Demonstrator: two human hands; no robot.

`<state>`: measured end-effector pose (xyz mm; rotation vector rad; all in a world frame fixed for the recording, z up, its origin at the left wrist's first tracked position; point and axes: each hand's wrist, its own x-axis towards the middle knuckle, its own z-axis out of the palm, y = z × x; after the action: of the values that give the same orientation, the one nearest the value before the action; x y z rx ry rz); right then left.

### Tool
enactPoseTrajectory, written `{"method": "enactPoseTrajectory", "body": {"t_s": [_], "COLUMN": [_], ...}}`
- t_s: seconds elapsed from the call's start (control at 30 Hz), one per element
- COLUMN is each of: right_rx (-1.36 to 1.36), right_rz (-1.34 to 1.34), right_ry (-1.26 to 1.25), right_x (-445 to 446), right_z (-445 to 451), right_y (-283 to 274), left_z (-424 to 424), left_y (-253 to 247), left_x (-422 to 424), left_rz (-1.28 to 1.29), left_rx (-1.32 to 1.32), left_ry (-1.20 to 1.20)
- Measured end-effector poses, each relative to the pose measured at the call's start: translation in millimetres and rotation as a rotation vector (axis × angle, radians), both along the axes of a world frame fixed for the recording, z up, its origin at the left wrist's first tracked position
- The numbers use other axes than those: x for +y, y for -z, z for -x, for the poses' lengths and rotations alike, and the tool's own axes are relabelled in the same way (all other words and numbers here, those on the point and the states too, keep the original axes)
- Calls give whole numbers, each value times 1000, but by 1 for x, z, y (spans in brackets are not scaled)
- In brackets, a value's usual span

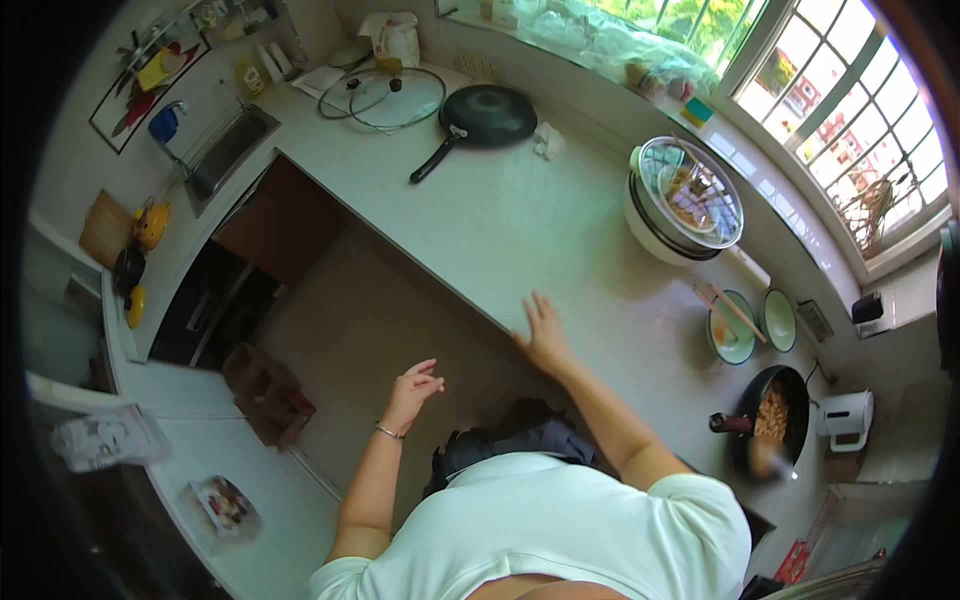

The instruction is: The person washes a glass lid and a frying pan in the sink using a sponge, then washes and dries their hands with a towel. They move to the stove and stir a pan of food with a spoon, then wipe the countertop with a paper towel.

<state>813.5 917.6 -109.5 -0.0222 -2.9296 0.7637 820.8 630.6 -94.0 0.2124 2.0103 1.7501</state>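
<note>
My left hand [414, 390], with a bracelet at the wrist, hangs over the floor with nothing in it and its fingers loosely bent. My right hand [545, 341] is spread at the front edge of the white countertop [480, 232]; whether it touches the surface I cannot tell. To its right, two green bowls [729, 341] stand side by side, chopsticks across one. A black frying pan [772, 412] holds diced browned food beyond my right elbow. At the back, another frying pan [487, 116] lies upside down next to glass lids [397, 97].
A glass lid [686, 191] covers a stack of bowls and food by the window. An electric kettle [847, 420] stands at the far right. The sink [229, 157] is at the back left. A cardboard box [270, 397] sits on the floor; a packaged tray [223, 504] lies at left.
</note>
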Motion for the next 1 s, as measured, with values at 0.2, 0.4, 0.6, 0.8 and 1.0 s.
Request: {"method": "enactPoseTrajectory", "body": {"t_s": [0.2, 0.4, 0.6, 0.8, 1.0], "right_rx": [-9, 21, -7, 22, 17], "right_rz": [-157, -36, -79, -143, 469], "right_ry": [172, 502, 487, 442, 465], "right_x": [79, 166, 182, 149, 77], "right_z": [182, 387, 421, 356, 241], "right_y": [38, 33, 53, 54, 46], "left_z": [64, 108, 165, 219, 264], "left_y": [-15, -18, -8, -2, 6], "left_x": [3, -50, -37, 18, 69], "left_rz": [-192, 83, 47, -19, 8], "left_rx": [-270, -411, -415, -399, -299], "left_ry": [-189, -358, -349, -101, 235]}}
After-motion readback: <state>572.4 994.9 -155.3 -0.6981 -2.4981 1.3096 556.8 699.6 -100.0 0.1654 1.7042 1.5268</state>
